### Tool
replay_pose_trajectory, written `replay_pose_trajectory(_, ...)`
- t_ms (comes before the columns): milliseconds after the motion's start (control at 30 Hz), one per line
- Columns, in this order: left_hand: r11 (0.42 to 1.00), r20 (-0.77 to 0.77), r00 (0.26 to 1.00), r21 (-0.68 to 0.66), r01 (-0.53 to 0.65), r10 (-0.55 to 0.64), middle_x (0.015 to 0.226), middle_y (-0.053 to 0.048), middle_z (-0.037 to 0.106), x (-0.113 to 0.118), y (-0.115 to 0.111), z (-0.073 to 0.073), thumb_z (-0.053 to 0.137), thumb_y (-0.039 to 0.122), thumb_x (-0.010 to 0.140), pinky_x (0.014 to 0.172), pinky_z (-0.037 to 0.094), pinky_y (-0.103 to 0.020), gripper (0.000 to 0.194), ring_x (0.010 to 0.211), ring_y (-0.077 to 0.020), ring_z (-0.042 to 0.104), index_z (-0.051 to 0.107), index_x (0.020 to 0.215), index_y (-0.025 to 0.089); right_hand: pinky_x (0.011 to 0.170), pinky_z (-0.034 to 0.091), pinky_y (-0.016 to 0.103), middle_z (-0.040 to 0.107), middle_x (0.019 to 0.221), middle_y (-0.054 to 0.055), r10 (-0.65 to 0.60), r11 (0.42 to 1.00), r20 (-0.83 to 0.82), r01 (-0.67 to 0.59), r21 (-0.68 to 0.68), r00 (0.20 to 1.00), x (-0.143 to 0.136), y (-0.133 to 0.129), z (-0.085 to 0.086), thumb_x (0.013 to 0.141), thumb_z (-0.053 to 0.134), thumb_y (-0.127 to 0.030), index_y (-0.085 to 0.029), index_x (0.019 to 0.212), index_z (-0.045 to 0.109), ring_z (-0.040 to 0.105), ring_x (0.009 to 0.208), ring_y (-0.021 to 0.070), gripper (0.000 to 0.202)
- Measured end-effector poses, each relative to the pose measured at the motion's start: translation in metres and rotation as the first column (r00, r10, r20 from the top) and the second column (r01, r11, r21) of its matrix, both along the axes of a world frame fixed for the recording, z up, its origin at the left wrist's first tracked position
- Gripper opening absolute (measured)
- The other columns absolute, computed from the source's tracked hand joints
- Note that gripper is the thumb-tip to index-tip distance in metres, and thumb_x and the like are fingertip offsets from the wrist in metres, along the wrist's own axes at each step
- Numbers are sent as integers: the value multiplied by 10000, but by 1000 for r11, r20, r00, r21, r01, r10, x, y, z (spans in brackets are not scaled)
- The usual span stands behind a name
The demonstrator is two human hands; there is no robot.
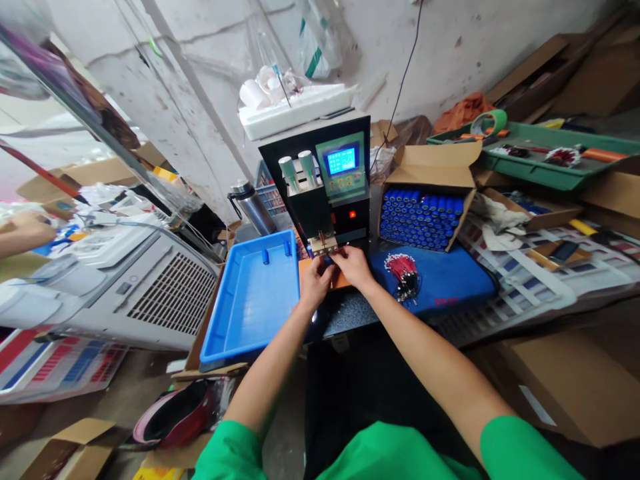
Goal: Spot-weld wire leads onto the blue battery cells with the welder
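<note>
Both of my hands meet at the brass-coloured head [324, 244] of a black welding machine [354, 230] with a lit blue screen. My left hand [316, 280] is closed, its fingertips pinched just below the head. Beside it, my right hand [353, 264] has its thumb and fingers pressed together near the same spot. Whatever they hold is too small and covered to name. Left of them lies a blue tray [255, 300] with two blue cells [265, 256] near its far end. A bundle of red and black wires [404, 273] rests on a blue mat [450, 277] at the right.
An open carton [435, 175] packed with blue cells stands behind the mat. A metal flask [254, 207] is behind the tray. A green tray [555, 167] sits at the far right. Another person's hand [30, 230] shows at the left edge.
</note>
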State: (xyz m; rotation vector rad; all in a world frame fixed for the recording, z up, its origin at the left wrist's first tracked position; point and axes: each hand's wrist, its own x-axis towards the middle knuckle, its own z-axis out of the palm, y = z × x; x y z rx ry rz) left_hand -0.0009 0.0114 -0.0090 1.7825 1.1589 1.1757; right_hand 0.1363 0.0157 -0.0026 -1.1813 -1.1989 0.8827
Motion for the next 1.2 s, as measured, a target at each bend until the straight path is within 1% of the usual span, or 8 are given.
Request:
replay_pose_trajectory(133,1000,20,1000,-5,14,-14,878,-33,695,0,0,0,602,288,843,764,521,-299,304,775,-162,635,644,1119,167,666,457,287,732,761,49,-10,1000,-2,10,4,1000,-2,0,2,817,669,-322,-186,751,715,659,716,211,158)
replay_pose_trajectory(333,1000,12,1000,7,20,-20,977,-60,710,0,1,-2,600,284,847,837,517,-328,319,861,-181,643,649,1140,167,675,459,298,735,778,60,-29,1000,54,29,-5,998,0,-2,2,825,665,-334,-182,771,721,660,725,219,171)
replay_pose_trajectory(500,1000,-10,1000,17,13,-13,974,-60,711,-1,1,-2,606,276,853,846,513,-321,330,875,-181,644,651,1159,162,668,466,290,744,802,76,-17,1000,68,18,-7,998,-1,-3,4,836,650,-332,-166,783,718,673,750,224,187)
replay_pose_trajectory(633,999,-28,1000,37,-11,12,921,-46,710,-1,1,-1,619,250,845,833,514,-303,301,851,-172,645,664,1126,155,676,472,282,750,827,84,-7,1000,79,7,2,997,-1,-3,5,843,638,-321,-151,803,716,680,772,222,192)
replay_pose_trajectory(833,999,-11,1000,37,1,-1,934,-52,716,-1,2,-3,621,253,857,835,522,-315,288,865,-183,656,662,1128,163,689,478,288,752,852,85,1,1000,103,-1,-2,995,0,-2,2,852,642,-318,-158,812,714,687,800,231,180)
replay_pose_trajectory(1000,999,18,1000,29,13,-14,937,-56,717,0,2,-4,633,274,856,831,536,-321,289,875,-188,666,659,1123,164,736,497,298,747,869,72,9,1000,64,-9,-8,998,1,0,-2,839,654,-310,-173,840,705,687,833,226,147)
replay_pose_trajectory(1100,999,34,999,27,21,-22,924,-58,718,1,2,-4,628,280,859,820,541,-325,291,841,-183,666,654,1122,157,719,494,291,734,844,62,24,1000,64,-24,5,998,4,-2,-2,832,656,-339,-179,844,694,673,817,216,165)
replay_pose_trajectory(1200,999,41,998,29,41,-42,996,-68,721,1,3,-4,618,283,865,862,533,-329,299,894,-185,669,645,1136,160,648,477,269,695,755,45,51,998,36,-52,19,998,9,-5,-3,822,647,-388,-179,815,667,646,752,200,210)
